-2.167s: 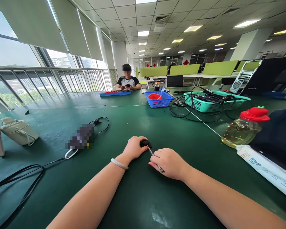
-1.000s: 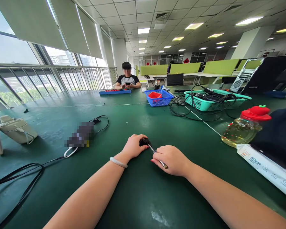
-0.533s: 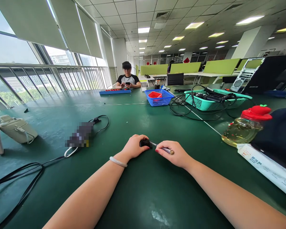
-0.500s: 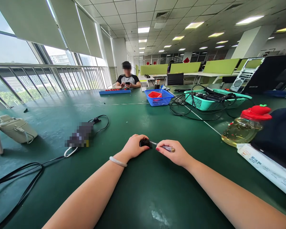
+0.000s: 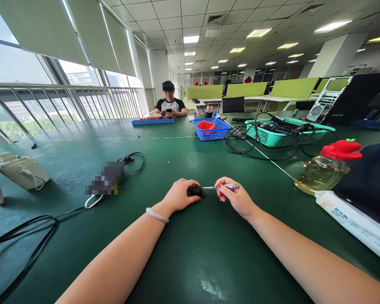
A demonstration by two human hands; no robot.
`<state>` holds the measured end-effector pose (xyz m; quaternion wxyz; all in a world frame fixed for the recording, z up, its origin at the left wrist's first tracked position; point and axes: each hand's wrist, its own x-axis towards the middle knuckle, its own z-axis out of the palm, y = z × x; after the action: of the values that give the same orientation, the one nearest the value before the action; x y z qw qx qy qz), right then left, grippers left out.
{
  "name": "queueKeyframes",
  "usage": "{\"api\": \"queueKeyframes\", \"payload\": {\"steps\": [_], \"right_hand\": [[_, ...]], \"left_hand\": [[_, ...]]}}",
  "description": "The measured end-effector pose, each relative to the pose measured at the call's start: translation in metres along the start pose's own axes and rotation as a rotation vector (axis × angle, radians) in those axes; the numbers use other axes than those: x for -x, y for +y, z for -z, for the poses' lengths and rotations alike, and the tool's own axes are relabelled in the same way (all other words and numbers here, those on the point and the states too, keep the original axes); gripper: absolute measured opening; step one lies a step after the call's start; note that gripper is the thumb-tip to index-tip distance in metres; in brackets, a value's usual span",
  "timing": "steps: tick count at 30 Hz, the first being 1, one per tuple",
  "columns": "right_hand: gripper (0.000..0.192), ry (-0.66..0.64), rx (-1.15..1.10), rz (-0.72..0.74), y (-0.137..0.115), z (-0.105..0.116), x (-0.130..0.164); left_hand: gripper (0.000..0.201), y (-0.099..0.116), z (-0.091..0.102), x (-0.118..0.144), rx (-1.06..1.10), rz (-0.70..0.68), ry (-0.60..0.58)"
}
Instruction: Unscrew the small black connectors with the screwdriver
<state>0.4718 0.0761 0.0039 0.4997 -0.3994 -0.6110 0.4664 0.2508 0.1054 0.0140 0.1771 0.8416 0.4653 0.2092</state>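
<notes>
My left hand (image 5: 181,195) is closed around a small black object (image 5: 194,191), steadying it on the green table (image 5: 164,270); what kind of object it is I cannot make out. In my right hand (image 5: 233,196) is a screwdriver (image 5: 230,186), gripped by its handle between thumb and fingers. Its thin metal shaft points left, nearly level, and the tip reaches the right side of the black object. Whether the tip touches it or sits in a screw is too small to tell.
Left lie a blurred dark device (image 5: 106,179) with a cable and a beige bottle (image 5: 23,171). Farther back are a blue basket (image 5: 211,134) and a green basket of cables (image 5: 272,141). A red-lidded bottle (image 5: 323,173) and white box (image 5: 354,223) stand right. A person (image 5: 169,105) sits opposite.
My right hand has moved right and slightly up, with the screwdriver now lying closer to level. My left hand and the black object have shifted very slightly right.
</notes>
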Motion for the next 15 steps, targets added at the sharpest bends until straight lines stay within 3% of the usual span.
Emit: {"api": "queueKeyframes", "payload": {"steps": [6, 11, 15], "right_hand": [[0.027, 0.004, 0.091, 0.057, -0.0059, -0.0034, 0.0053], [0.027, 0.062, -0.095, -0.003, -0.0047, -0.0032, -0.0003], [0.027, 0.072, -0.241, -0.148, -0.0018, -0.0019, -0.0035]], "left_hand": [[0.037, -0.0027, -0.0005, -0.0006, -0.004, 0.016, -0.011], [0.034, -0.0004, 0.0015, 0.0005, 0.023, -0.029, -0.039], [0.033, 0.0008, 0.0025, 0.0017, 0.048, -0.074, -0.065]]}}
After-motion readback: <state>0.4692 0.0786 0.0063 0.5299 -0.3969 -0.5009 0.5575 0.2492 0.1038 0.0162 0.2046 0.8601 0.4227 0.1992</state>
